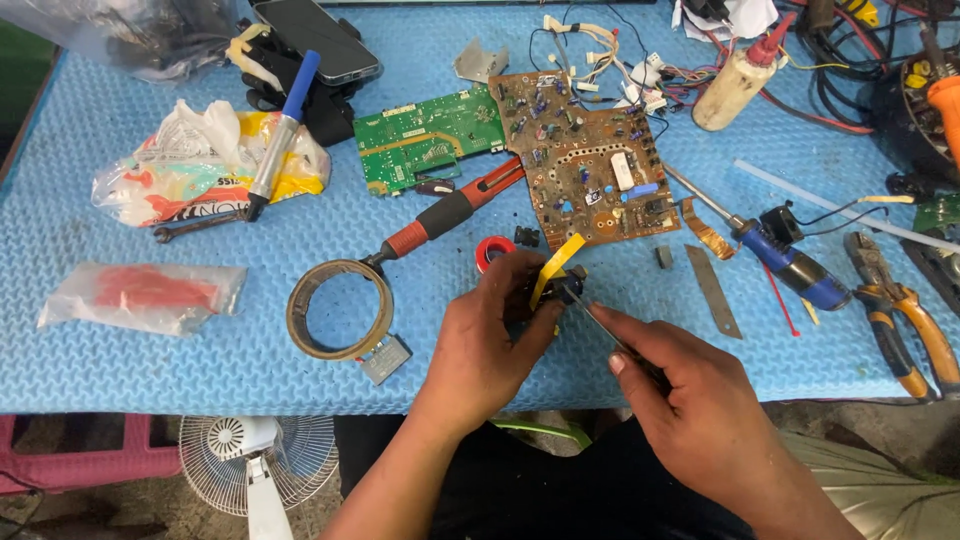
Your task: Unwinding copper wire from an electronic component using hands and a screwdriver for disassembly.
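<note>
Near mat edge: left hand (490, 335) grips component (553, 292) | tape roll (340, 308) beside | brown board (585, 160) behind

Over the blue mat (150, 360), the left hand (490, 340) pinches a small dark part (560, 290) trailing yellow tape (556, 264); the right hand (690, 400) pokes it with what looks like tweezers (600, 325), below the brown circuit board (585, 160).
</note>
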